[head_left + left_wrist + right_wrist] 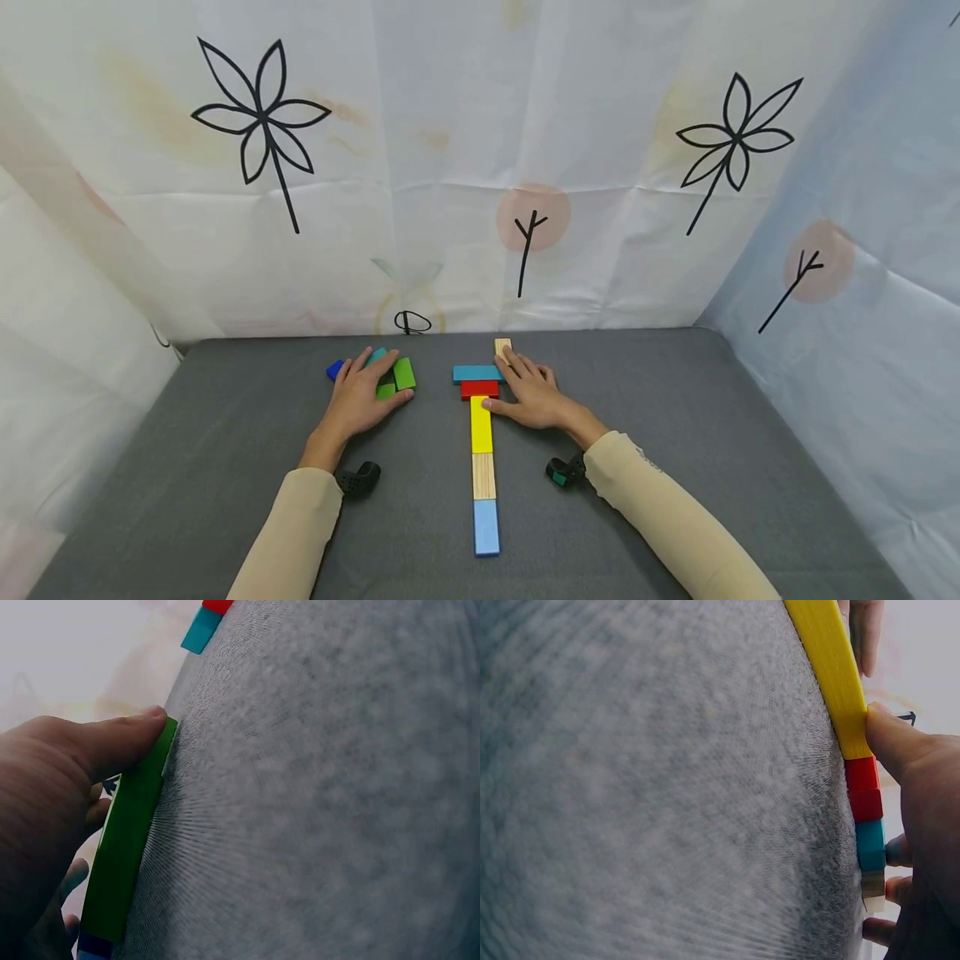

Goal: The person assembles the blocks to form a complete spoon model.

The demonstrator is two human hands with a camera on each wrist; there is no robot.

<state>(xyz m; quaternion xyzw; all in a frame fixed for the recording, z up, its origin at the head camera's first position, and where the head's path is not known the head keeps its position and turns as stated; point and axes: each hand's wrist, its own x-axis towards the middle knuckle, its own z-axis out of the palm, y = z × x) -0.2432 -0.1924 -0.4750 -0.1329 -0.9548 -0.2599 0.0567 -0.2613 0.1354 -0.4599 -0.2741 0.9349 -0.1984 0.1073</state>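
Observation:
My left hand [362, 398] lies spread over a small cluster of blocks. Around it show a green block [404, 373], a second green block [385, 392], a teal block [377, 355] and a dark blue block [333, 370], partly hidden by the fingers. In the left wrist view the thumb [127, 739] rests along a green block's upper edge. My right hand [536, 398] spreads over the top of a block line. Its thumb touches the yellow block [481, 429]; its fingers reach over the teal bar [472, 375] to a plain wooden block [502, 343]. A red block [478, 389] sits between teal and yellow.
Below the yellow block the line continues with a wooden block [483, 477] and a light blue block [486, 527]. Everything lies on a grey cloth-covered table [247, 492]. A patterned curtain [450, 167] rises behind the far edge. Black devices [362, 478] sit at both wrists.

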